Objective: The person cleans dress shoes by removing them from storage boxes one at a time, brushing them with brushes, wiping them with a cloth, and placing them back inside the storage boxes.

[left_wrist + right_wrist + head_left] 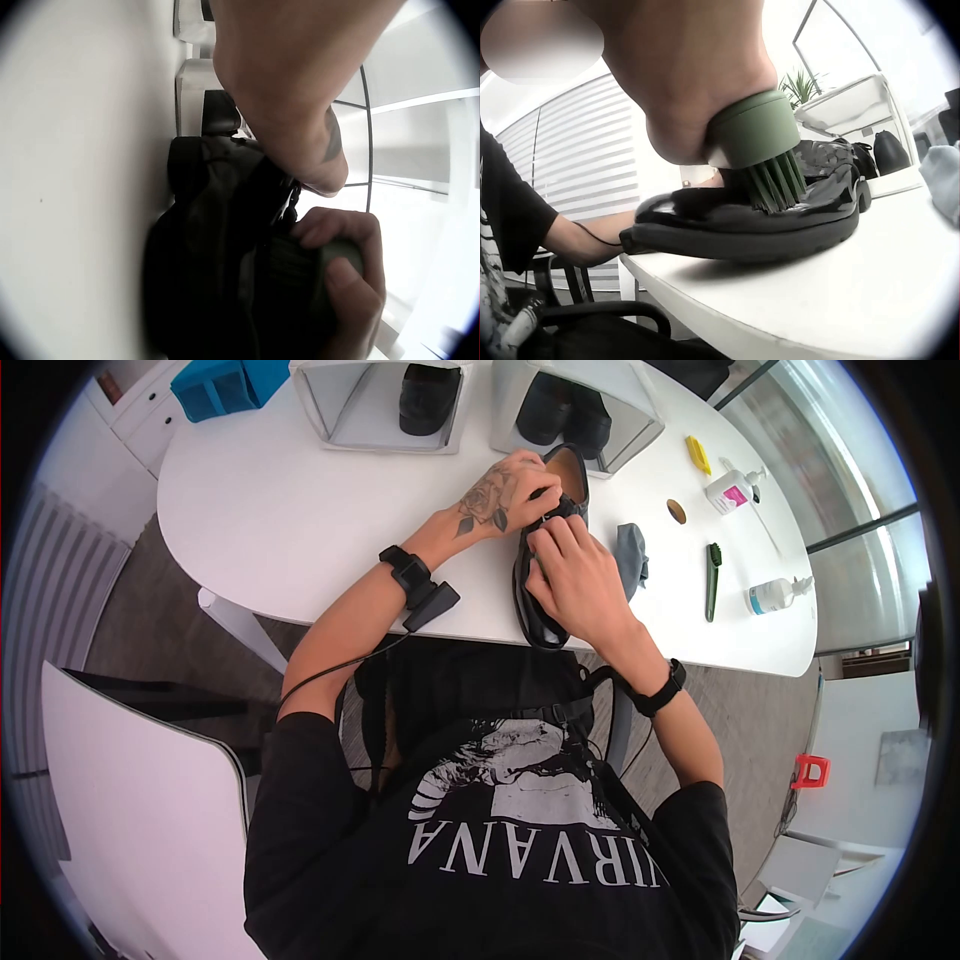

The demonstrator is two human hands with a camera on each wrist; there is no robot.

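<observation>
A glossy black shoe [541,605] lies on the white table [330,525], toe toward the person, its tan insole [566,468] showing at the far end. My left hand [512,495] grips the shoe at its opening with curled fingers. In my right hand [580,575] is a round green brush [756,129], held by its cap. The brush's green bristles [776,184] press on the shoe's upper near the middle. From above, my right hand hides the brush. The left wrist view shows the right thumb and fingers around the brush [345,259].
Two white boxes [395,450] with black shoes [430,400] stand at the back. Right of the shoe lie a grey cloth [631,558], a green long-handled brush [712,582], a yellow object [697,455] and two pump bottles [772,597]. A blue case [225,390] sits back left.
</observation>
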